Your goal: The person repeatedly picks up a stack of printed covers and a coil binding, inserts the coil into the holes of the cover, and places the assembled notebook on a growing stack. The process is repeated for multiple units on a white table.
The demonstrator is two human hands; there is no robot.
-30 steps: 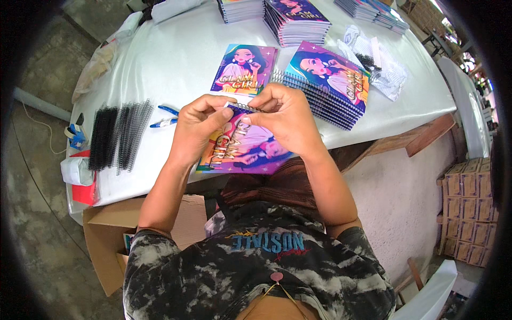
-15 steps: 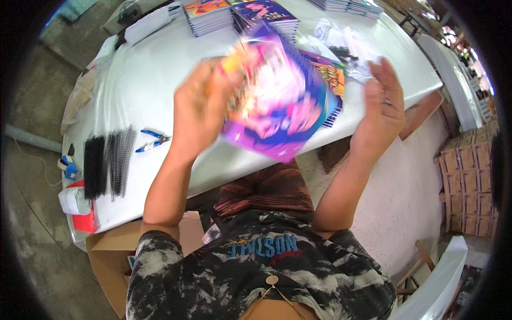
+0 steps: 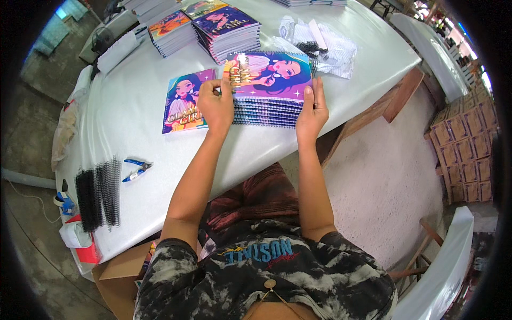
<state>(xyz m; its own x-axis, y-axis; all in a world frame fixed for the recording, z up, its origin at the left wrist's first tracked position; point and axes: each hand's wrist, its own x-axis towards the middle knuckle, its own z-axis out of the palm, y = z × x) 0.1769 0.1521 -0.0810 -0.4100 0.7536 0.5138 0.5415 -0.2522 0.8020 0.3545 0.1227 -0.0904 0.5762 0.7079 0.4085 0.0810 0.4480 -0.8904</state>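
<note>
A spiral notebook with a purple-and-blue illustrated cover lies on top of a stack of notebooks, whose coil-bound edges face me. My left hand has its fingers curled at the left end of the top notebook, thumb against it. At the right end, my right hand grips the same notebook's edge, thumb toward me and fingers along the side. Another notebook with a similar cover lies flat to the left, partly behind my left hand.
Taller notebook stacks stand at the back of the white-covered table. Black plastic coils and blue-handled pliers lie left. Crumpled white plastic with black coil bits sits behind right. Below left is an open cardboard box.
The notebook, blurred and tilted in the air between my hands before, now rests level on the stack. Both hands have come down with it, and my right hand has closed in on its right edge.
</note>
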